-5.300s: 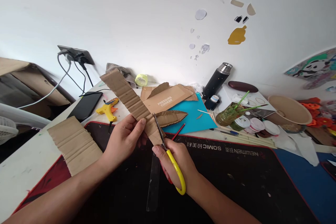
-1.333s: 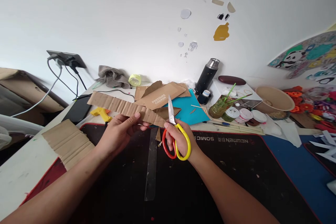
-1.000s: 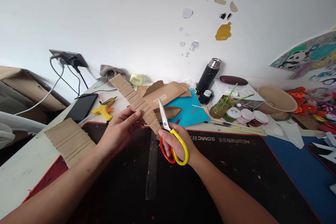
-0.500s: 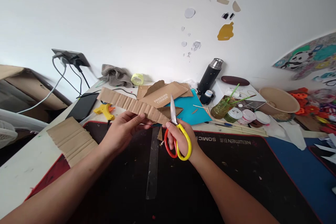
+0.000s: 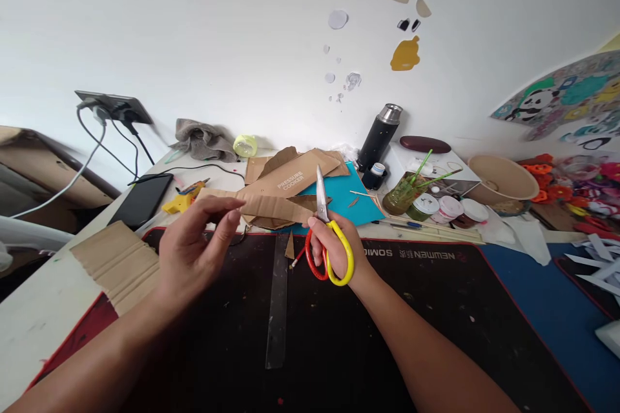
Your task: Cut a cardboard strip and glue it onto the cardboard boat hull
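My right hand (image 5: 334,245) is closed round scissors (image 5: 341,251) with one red and one yellow handle, their blades pointing up and away. The tapered end of a ribbed cardboard strip (image 5: 276,208) is also pinched at this hand's thumb. Left of it, my left hand (image 5: 196,242) has its thumb and forefinger apart, in front of the strip's other end, which it partly hides. Whether a fingertip still touches the strip I cannot tell. Beyond the strip lie flattened cardboard pieces (image 5: 290,175) and a blue sheet (image 5: 356,200).
A clear ruler (image 5: 278,310) lies on the black mat (image 5: 411,335). At the left are a cardboard piece (image 5: 116,264), a yellow glue gun (image 5: 184,199) and a phone (image 5: 141,199). A black flask (image 5: 380,135), a jar of green-tinged water (image 5: 400,197) and paint pots (image 5: 448,208) stand at the back right.
My left hand has let go of the strip's middle and moved left and toward me, its fingers parting. My right hand keeps the scissors and the strip's end. The view has shifted slightly.
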The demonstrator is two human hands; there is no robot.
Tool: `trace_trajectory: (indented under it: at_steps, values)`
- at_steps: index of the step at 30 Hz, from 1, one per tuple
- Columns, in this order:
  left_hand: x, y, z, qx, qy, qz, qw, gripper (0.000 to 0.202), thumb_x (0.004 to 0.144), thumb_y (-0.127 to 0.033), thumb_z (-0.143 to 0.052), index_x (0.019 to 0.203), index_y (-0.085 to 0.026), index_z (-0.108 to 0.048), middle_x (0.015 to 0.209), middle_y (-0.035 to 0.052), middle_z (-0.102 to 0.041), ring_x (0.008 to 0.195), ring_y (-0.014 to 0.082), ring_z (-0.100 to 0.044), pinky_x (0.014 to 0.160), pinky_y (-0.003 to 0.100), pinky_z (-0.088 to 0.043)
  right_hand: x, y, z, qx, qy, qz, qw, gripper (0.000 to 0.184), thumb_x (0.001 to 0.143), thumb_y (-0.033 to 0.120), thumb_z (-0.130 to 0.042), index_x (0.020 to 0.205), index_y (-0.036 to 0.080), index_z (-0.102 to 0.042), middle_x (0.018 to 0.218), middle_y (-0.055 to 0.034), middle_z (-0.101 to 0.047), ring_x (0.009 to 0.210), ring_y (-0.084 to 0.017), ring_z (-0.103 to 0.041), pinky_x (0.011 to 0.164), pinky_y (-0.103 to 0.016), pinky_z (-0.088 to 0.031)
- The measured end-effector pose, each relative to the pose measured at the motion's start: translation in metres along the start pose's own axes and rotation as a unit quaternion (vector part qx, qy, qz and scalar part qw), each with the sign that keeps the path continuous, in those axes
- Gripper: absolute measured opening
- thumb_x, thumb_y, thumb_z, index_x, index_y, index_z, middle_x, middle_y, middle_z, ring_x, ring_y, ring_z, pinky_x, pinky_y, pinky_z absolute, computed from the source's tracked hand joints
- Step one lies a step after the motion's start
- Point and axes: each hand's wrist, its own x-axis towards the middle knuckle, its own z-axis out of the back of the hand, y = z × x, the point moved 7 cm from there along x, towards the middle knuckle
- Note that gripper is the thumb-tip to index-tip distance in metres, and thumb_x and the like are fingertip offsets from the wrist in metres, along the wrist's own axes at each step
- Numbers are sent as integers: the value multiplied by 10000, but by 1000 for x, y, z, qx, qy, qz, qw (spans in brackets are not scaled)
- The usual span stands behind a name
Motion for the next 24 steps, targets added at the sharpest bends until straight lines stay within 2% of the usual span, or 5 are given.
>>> trace_trajectory:
  at_steps: [4, 6, 13, 18, 24]
  values:
    - [-7, 25, -41, 8, 260, 110, 959, 459, 955, -660, -757, 892, -215, -850, 726, 56, -744, 634, 195, -640, 600, 282, -506, 0, 2, 6, 40, -48, 9, 998, 497, 867, 676, -786, 891, 187, -697, 470, 68, -537, 354, -127, -489, 376, -245, -392]
    - [-10, 38, -53, -49, 302, 186, 934, 552, 905, -722, -784, 1091, -205, -829, 844, 70, -789, 632, 197, -657, 581, 297, -530, -1, 3, 7, 51, -60, 12, 997, 513, 865, 684, -786, 905, 179, -707, 479, 68, -541, 357, -126, -494, 369, -240, -391]
    - [7, 64, -42, -204, 126, 248, 939, 538, 774, -667, -940, 857, -172, -747, 853, 79, -760, 732, 201, -696, 566, 267, -531, -9, 2, -8, 23, -21, 9, 999, 463, 906, 649, -770, 855, 207, -643, 444, 82, -532, 345, -114, -483, 395, -226, -417]
    - [8, 75, -41, -232, 96, 276, 928, 489, 736, -596, -974, 819, -181, -731, 814, 92, -785, 779, 246, -757, 707, 340, -629, -16, -9, -24, -6, 50, -16, 999, 462, 951, 651, -724, 945, 190, -696, 422, 91, -527, 325, -120, -464, 398, -233, -412]
    - [31, 78, -17, -247, -8, 195, 949, 319, 802, -426, -898, 762, -189, -689, 692, 15, -683, 634, 161, -666, 636, 273, -570, -26, -13, -38, -4, 136, -50, 989, 625, 930, 782, -732, 1036, 166, -732, 501, 52, -609, 467, -178, -670, 536, -266, -527]
